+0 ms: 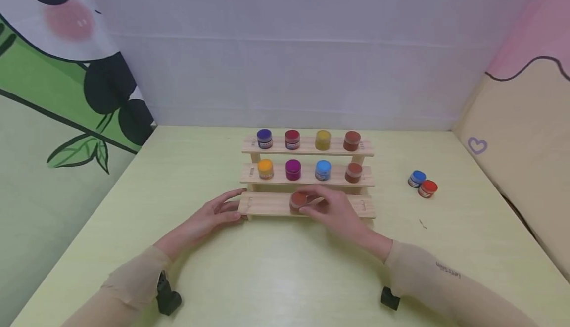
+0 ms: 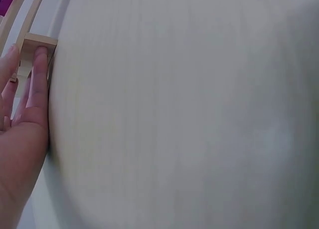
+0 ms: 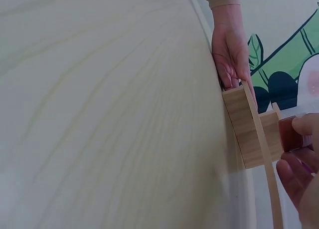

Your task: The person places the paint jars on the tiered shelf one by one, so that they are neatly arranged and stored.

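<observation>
A three-step wooden rack [image 1: 262, 204] stands on the table. My right hand [image 1: 331, 211] pinches a small reddish-brown jar [image 1: 297, 202] between thumb and fingers, at the middle of the lowest step. In the right wrist view this jar [image 3: 290, 134] shows beside the rack's edge. My left hand [image 1: 218, 214] holds the left end of the lowest step, with thumb in front and index finger toward the back. Seen from the left wrist, a fingertip touches the wooden end support [image 2: 42, 40]. The middle and top steps each bear a row of small jars in several colours.
To the right of the rack, a blue jar [image 1: 416, 178] and a red jar [image 1: 428, 189] stand close together on the pale table [image 1: 285, 277]. A white cloth wall [image 1: 311, 70] rises behind, with printed panels at both sides.
</observation>
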`<state>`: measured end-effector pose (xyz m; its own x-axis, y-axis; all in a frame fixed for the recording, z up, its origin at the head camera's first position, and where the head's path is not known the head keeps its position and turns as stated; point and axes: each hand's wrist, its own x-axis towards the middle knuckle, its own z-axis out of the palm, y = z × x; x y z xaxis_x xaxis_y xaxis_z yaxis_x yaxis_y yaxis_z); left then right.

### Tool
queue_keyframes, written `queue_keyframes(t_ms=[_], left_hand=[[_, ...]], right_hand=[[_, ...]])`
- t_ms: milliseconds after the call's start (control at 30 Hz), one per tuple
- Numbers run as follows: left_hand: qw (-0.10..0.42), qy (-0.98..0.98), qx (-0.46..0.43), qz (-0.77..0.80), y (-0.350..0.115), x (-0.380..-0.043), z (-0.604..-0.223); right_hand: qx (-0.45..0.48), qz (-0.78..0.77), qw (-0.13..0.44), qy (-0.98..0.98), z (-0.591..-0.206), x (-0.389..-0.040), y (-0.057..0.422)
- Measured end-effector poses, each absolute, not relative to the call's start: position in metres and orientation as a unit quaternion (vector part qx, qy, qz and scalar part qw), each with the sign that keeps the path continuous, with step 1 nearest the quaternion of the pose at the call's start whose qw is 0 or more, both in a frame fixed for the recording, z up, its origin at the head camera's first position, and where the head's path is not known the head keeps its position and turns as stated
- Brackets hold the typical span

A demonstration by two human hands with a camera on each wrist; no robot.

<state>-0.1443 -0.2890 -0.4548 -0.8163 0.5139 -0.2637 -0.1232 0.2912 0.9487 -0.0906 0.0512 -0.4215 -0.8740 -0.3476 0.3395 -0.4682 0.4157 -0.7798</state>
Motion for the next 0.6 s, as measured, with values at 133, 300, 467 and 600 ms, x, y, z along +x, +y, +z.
queue_keyframes(t_ms=[133, 300, 467, 600], left_hand=[[0.278, 0.753, 0.133, 0.581, -0.287, -0.146, -0.456], [0.278, 0.752, 0.125, 0.585, -0.288, -0.144, -0.455], [0.279, 0.747, 0.115, 0.593, -0.286, -0.143, -0.455], [0.283, 0.744, 0.118, 0.593, -0.286, -0.145, -0.456]], right_hand=[[0.252, 0.486, 0.044, -0.836, -0.423, -0.094, 0.041], [0.262, 0.486, 0.029, -0.833, -0.424, -0.101, 0.024], [0.251, 0.482, 0.018, -0.839, -0.425, -0.109, 0.012], [0.255, 0.481, 0.011, -0.839, -0.425, -0.112, 0.005]])
